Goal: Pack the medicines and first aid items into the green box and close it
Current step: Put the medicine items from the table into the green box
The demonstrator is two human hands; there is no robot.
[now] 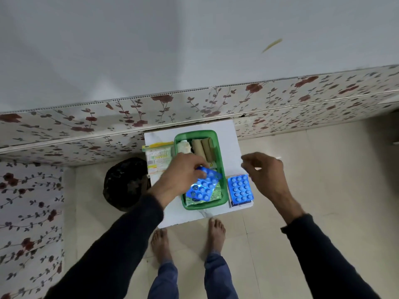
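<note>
The open green box stands on a small white table. Inside lie two beige bandage rolls, a white item and a green foil pack. My left hand holds a blue blister strip over the near half of the box. A second blue blister strip lies on the table to the right of the box, on top of other flat packs. My right hand hovers above it, fingers apart, holding nothing.
A yellow-and-white packet lies on the table left of the box. A dark round object sits on the floor beside the table. My bare feet stand on beige tiles. Floral-patterned walls lie behind and to the left.
</note>
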